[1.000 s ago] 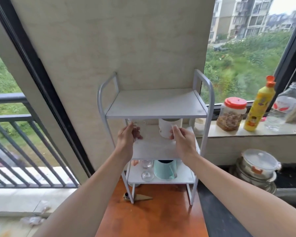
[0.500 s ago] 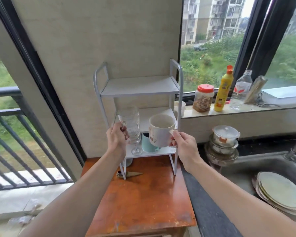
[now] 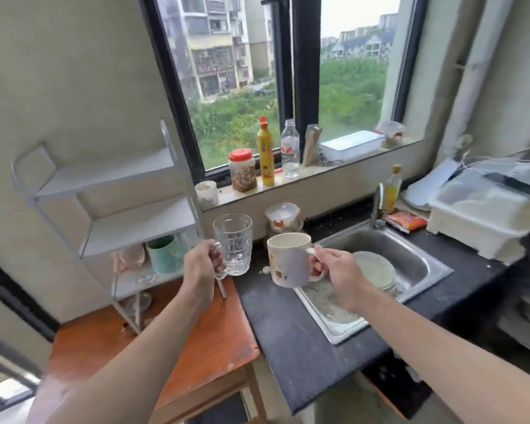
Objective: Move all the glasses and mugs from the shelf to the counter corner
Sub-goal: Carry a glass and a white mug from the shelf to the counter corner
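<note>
My left hand (image 3: 200, 267) grips the handle of a clear patterned glass mug (image 3: 233, 243), held upright in the air above the dark counter (image 3: 291, 328). My right hand (image 3: 338, 273) holds a white printed mug (image 3: 288, 260) by its handle, also upright, just left of the sink (image 3: 410, 255). Behind and to the left stands the white three-tier shelf (image 3: 135, 224) on an orange table (image 3: 202, 347). On its bottom tier a teal mug (image 3: 164, 255) and a pinkish stemmed glass (image 3: 132, 258) remain. Its top and middle tiers show nothing on them.
The sink holds a stack of plates (image 3: 374, 269). A lidded container (image 3: 283, 214) sits in the counter corner by the wall. On the windowsill stand a jar (image 3: 242, 169), a yellow bottle (image 3: 266, 151) and a clear bottle (image 3: 289, 151). A white dish rack (image 3: 484, 209) is at the right.
Both hands lifted the glass mug and white mug off the middle tier and carried them right, toward the counter. My view swung right, bringing the sink into sight.
</note>
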Demonstrator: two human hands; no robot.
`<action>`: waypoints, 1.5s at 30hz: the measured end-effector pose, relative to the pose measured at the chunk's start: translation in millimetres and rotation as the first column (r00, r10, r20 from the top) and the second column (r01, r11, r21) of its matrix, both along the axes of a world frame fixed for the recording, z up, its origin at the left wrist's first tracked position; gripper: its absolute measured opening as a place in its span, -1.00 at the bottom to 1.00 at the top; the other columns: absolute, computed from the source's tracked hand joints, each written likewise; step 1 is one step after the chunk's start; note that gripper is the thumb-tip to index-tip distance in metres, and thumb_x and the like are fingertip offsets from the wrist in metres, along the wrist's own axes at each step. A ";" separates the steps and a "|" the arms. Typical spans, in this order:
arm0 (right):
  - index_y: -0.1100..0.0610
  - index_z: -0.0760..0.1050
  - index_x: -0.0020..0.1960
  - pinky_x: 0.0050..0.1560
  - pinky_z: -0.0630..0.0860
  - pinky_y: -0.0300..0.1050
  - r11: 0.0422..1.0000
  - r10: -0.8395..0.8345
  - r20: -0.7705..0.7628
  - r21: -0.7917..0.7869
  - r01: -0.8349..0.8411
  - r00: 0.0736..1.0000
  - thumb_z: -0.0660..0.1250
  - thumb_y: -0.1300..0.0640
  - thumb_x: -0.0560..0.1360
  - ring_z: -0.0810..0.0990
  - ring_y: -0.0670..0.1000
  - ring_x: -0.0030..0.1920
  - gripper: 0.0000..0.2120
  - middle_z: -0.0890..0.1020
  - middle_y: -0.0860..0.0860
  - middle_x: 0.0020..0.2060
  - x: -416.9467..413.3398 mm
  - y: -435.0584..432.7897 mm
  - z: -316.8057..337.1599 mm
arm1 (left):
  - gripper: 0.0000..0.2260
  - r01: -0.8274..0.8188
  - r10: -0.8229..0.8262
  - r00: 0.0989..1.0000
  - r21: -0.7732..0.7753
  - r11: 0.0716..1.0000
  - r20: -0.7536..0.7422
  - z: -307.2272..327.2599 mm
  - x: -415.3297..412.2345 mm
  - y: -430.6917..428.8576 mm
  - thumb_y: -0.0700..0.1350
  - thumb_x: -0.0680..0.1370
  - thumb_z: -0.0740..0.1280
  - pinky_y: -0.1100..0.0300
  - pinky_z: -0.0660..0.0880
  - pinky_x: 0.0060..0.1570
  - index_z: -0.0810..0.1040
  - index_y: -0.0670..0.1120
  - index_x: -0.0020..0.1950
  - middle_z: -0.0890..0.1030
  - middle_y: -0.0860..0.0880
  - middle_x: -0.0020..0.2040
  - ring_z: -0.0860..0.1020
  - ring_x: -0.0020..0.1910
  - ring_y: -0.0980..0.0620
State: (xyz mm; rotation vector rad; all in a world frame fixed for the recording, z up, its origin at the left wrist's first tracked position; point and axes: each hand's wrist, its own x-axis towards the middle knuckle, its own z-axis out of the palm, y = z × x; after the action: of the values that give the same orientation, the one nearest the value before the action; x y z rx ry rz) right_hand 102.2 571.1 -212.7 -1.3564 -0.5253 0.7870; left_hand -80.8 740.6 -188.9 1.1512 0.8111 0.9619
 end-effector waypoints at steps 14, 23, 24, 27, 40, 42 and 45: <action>0.20 0.55 -0.24 -0.09 0.51 -0.06 0.909 -0.414 -0.105 -0.094 0.405 0.904 0.23 0.10 0.61 0.52 0.01 -0.34 -0.69 0.50 0.03 -0.42 248.5 -337.5 -10.1 | -0.72 0.420 -0.431 0.902 -0.160 0.893 -0.035 -47.9 317.0 -247.1 -0.21 0.52 0.18 0.16 0.20 -0.49 0.34 -0.05 -0.41 0.31 0.06 -0.56 0.25 -0.56 0.09; 0.21 0.57 -0.21 -0.14 0.48 -0.10 0.683 -0.728 -0.061 -0.135 0.717 0.682 0.27 0.10 0.58 0.52 -0.04 -0.37 -0.73 0.49 0.03 -0.40 345.7 -490.6 -35.9 | -0.72 0.763 -0.783 0.622 -0.204 0.613 -0.028 -56.2 496.5 -362.9 -0.24 0.52 0.16 0.14 0.15 -0.42 0.28 -0.06 -0.39 0.18 0.02 -0.51 0.16 -0.52 0.06; 0.21 0.57 -0.22 -0.11 0.48 -0.08 0.649 -0.758 -0.048 -0.151 0.746 0.650 0.27 0.11 0.58 0.52 -0.03 -0.36 -0.73 0.49 0.04 -0.40 354.9 -502.2 -36.3 | -0.71 0.799 -0.819 0.573 -0.205 0.566 -0.028 -56.7 516.8 -375.4 -0.24 0.51 0.15 0.13 0.12 -0.42 0.25 -0.05 -0.40 0.16 0.02 -0.51 0.14 -0.52 0.05; 0.22 0.57 -0.19 0.00 0.49 0.00 0.557 -0.827 -0.032 -0.173 0.812 0.561 0.24 0.11 0.60 0.52 -0.03 -0.35 -0.73 0.49 0.04 -0.39 379.0 -537.1 -35.5 | -0.72 0.877 -0.904 0.426 -0.231 0.422 -0.032 -56.2 574.2 -414.8 -0.23 0.47 0.14 0.08 0.00 -0.35 0.19 -0.05 -0.42 0.15 0.01 -0.55 0.14 -0.55 0.03; 0.28 0.47 -0.24 0.18 0.50 0.07 0.153 -0.987 0.015 -0.202 0.967 0.159 0.30 0.12 0.55 0.54 -0.04 -0.33 -0.73 0.45 0.06 -0.40 405.8 -718.1 -35.5 | -0.76 0.982 -0.984 -0.059 -0.187 -0.027 -0.166 -68.0 733.6 -637.3 -0.15 0.55 0.20 0.12 0.17 -0.38 0.35 -0.08 -0.34 0.22 0.03 -0.50 0.20 -0.49 0.06; 0.27 0.47 -0.25 0.16 0.50 0.00 0.108 -0.993 0.021 -0.232 0.967 0.116 0.29 0.10 0.56 0.56 -0.03 -0.28 -0.71 0.46 0.07 -0.37 412.5 -751.4 -40.6 | -0.72 0.978 -0.980 -0.125 -0.187 -0.095 -0.156 -74.3 749.0 -676.2 -0.15 0.55 0.20 0.13 0.18 -0.39 0.36 -0.07 -0.37 0.23 0.02 -0.48 0.19 -0.46 0.05; 0.23 0.49 -0.30 0.11 0.48 -0.09 0.078 -0.996 0.022 -0.258 0.963 0.087 0.27 0.09 0.58 0.58 -0.03 -0.25 -0.68 0.51 0.04 -0.37 432.4 -805.7 -49.2 | -0.62 0.972 -0.964 -0.187 -0.175 -0.154 -0.188 -81.4 774.3 -735.3 -0.14 0.57 0.19 0.13 0.22 -0.37 0.42 -0.05 -0.47 0.27 0.01 -0.50 0.23 -0.46 0.05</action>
State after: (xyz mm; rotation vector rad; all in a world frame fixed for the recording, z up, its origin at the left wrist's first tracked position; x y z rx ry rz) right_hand 534.6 -234.5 -261.8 -1.4318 0.7274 -0.2831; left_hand 693.5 5.3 -270.3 1.4791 -0.1791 -0.6461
